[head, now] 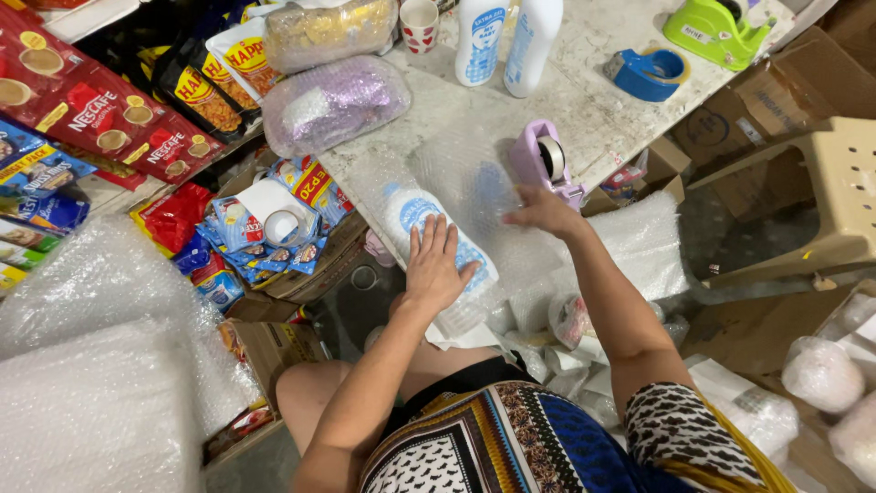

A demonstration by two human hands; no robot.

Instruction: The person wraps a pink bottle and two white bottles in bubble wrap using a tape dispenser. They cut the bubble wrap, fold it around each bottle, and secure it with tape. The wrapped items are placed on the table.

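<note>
A white bottle with blue print (pixel 429 239) lies on its side at the near edge of the grey table (pixel 593 119), wrapped in clear bubble wrap (pixel 456 183). My left hand (pixel 432 265) rests flat on the wrapped bottle, fingers spread, pressing it down. My right hand (pixel 543 210) reaches toward the pink tape dispenser (pixel 546 162) and touches its near side, fingers partly curled.
Two upright white bottles (pixel 506 38) stand at the back, with a blue tape dispenser (pixel 648 73) and a green one (pixel 716 32) to their right. Bubble-wrapped parcels (pixel 333 100) sit at the table's left. Snack packets fill shelves at left; bubble wrap rolls (pixel 91 365) and a beige stool (pixel 835 201) flank me.
</note>
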